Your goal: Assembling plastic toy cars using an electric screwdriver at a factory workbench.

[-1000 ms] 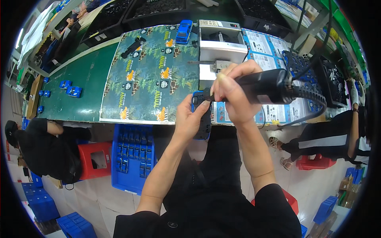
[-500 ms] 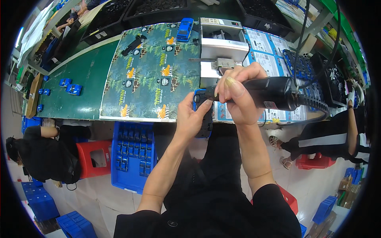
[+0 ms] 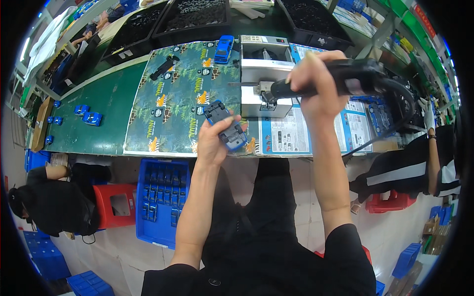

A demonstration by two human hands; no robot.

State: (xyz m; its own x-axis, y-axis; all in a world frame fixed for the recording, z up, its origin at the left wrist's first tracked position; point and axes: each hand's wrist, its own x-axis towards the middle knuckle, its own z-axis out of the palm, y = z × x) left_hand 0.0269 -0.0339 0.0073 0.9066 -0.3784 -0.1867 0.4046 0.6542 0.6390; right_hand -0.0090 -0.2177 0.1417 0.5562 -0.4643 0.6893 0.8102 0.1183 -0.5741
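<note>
My left hand (image 3: 211,143) holds a blue toy car (image 3: 230,132) near the table's front edge, its black and grey underside facing up. The thumb presses across the chassis. My right hand (image 3: 323,91) is closed round a black electric screwdriver (image 3: 353,74) with a coiled cord. The driver's nose points left, at the metal outlet of a silver screw feeder (image 3: 251,74); whether it touches is unclear. A blue toy car (image 3: 224,49) stands on its wheels left of the feeder. Farther left on the patterned mat lies a black chassis piece (image 3: 164,68).
Black bins (image 3: 197,18) of dark parts line the back. Several small blue cars (image 3: 92,118) stand on the green tabletop at left. Below the edge, a blue crate (image 3: 163,232) holds rows of cars. People sit on both sides; printed sheets (image 3: 291,135) lie right of the mat.
The screwdriver has come off the toy car and moved up to the screw feeder. My left hand has shifted left with the car, whose underside now shows.
</note>
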